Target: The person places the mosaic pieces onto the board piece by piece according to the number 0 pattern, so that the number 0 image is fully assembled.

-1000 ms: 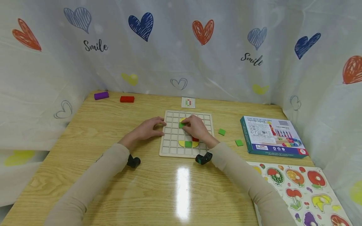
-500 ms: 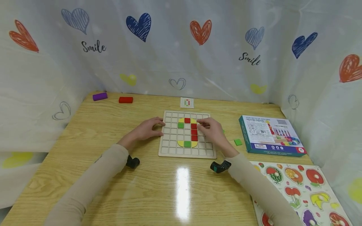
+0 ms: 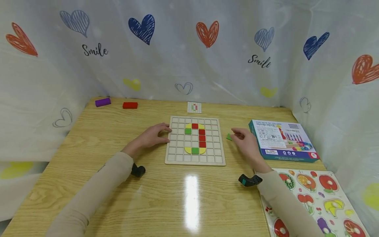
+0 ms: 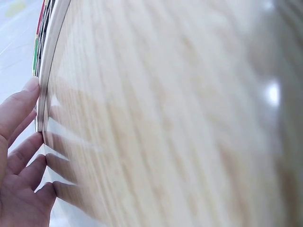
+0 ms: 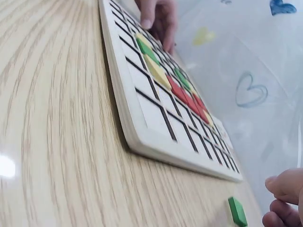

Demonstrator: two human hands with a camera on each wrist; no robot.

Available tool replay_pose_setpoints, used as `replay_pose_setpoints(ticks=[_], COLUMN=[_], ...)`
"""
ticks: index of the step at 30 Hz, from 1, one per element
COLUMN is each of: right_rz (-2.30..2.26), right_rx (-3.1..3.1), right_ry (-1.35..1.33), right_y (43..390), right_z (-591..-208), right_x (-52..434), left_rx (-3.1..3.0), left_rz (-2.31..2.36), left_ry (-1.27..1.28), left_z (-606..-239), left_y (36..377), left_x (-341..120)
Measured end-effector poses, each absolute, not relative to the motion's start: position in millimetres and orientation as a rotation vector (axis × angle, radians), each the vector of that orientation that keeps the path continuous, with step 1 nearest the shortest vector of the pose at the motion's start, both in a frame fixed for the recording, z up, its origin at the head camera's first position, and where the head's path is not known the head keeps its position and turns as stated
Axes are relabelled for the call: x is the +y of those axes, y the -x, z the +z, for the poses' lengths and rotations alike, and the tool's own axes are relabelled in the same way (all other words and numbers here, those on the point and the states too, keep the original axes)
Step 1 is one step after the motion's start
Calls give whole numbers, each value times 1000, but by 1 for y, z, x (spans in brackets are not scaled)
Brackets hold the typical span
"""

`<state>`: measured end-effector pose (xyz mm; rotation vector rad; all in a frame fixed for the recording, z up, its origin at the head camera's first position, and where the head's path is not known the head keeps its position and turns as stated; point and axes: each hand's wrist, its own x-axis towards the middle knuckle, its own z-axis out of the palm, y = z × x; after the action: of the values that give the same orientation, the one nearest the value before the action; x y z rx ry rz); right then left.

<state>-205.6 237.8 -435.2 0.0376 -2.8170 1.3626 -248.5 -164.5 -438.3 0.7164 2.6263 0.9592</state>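
Observation:
A pale wooden grid board (image 3: 211, 159) lies flat, bearing red, green and yellow tiles that form a ring with a gap on its left side. My left hand (image 3: 151, 135) rests its fingertips against the board's left edge, thumb and fingers spread. Off the board's right side, my right hand (image 3: 246, 142) is at a loose green tile (image 3: 229, 137), thumb and forefinger bent and slightly apart. In the right wrist view the green tile (image 5: 237, 211) lies on the table just beside the fingertips (image 5: 277, 185).
A small pattern card (image 3: 194, 107) lies behind the board. A boxed toy set (image 3: 284, 140) and a fruit puzzle board (image 3: 314, 197) occupy the right side. Purple (image 3: 103, 102) and red (image 3: 130, 105) blocks sit at the back left. A heart-printed curtain (image 3: 165, 62) surrounds the table (image 3: 142, 204).
My right hand has moved right, from the board's upper tiles to the loose green tile, uncovering red and yellow tiles on the board. My left hand has stayed at the board's edge.

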Motion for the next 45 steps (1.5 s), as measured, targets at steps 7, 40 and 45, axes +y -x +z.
replay_pose_setpoints(ticks=[7, 40, 45], right_rz=[1274, 1020, 1013], right_rx=[-2890, -2962, -2982], right_ry=[-49, -275, -279], right_y=[205, 218, 218], right_z=[-440, -448, -447], right_x=[250, 250, 251], left_rx=[2628, 2625, 2614], left_rz=[966, 974, 968], left_ry=[-717, -707, -692], left_z=[-439, -439, -436], left_y=[248, 249, 248], left_x=[-164, -163, -163])
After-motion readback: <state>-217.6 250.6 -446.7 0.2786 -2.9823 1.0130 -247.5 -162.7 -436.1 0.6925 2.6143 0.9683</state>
